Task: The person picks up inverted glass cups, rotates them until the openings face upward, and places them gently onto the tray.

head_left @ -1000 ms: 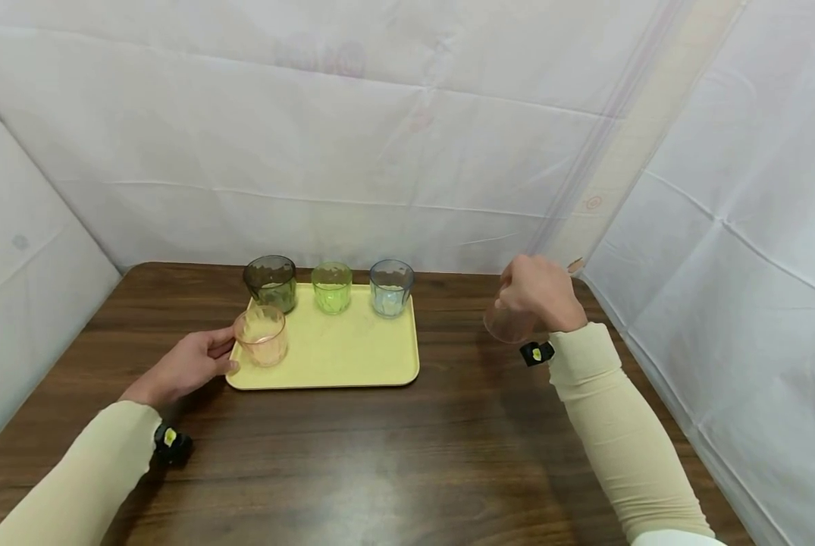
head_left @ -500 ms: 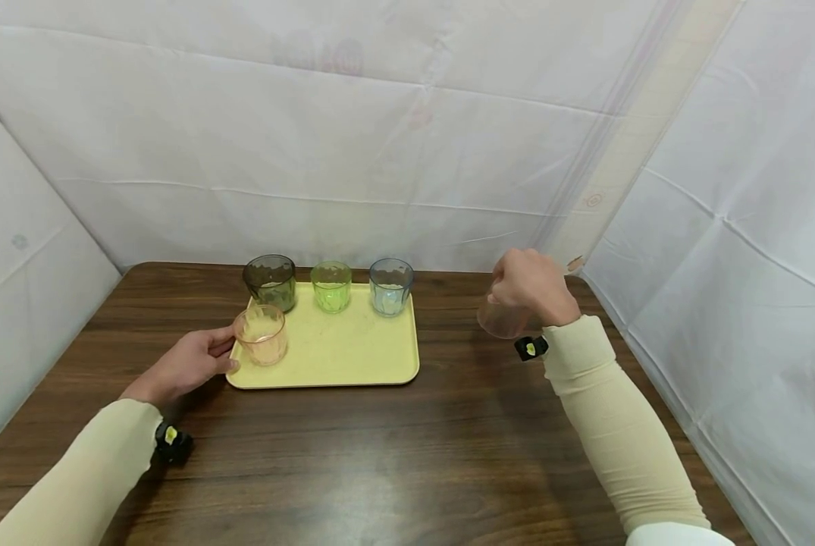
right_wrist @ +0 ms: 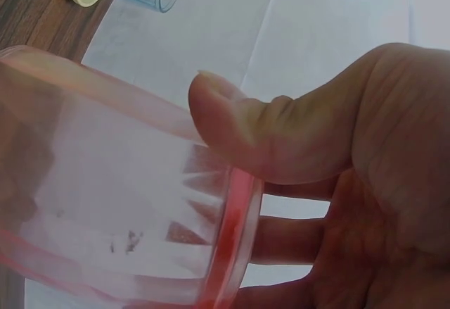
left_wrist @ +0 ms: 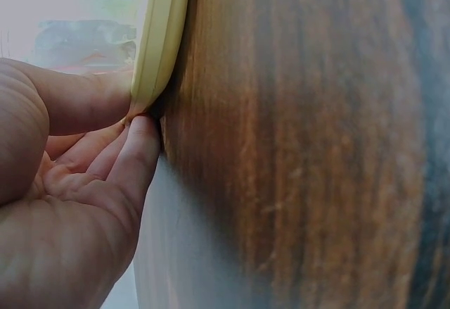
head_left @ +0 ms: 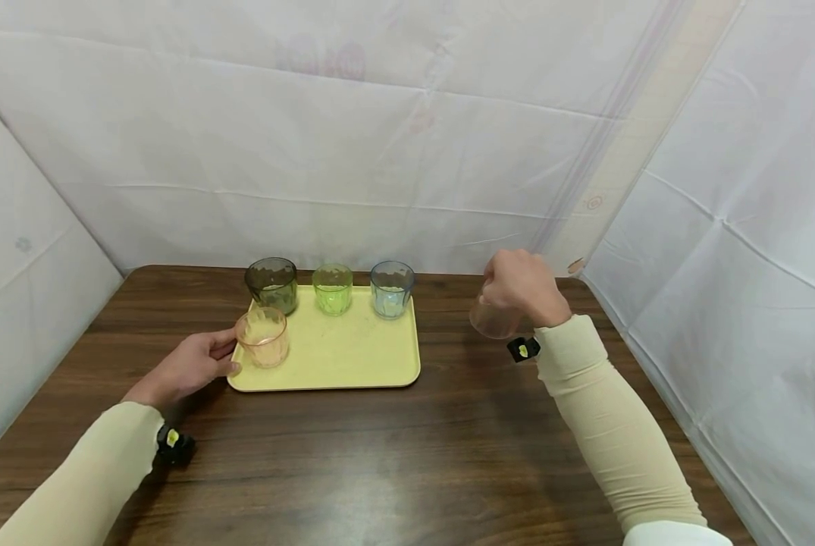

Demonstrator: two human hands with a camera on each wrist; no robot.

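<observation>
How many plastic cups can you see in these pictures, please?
5. On the yellow tray: a dark grey cup, green cup and blue cup along the back, an orange cup front-left. The right hand holds a pink cup.

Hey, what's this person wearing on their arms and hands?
Both arms are covered to the wrist by snug, cream-beige sleeves. Each wrist carries a small black device with a yellow-green mark, one by the left hand and one by the right hand. The hands are bare: no gloves, and no rings that show. A white edge shows at the right sleeve's upper end.

No legible text, labels, brands or nos. on anything in view.
</observation>
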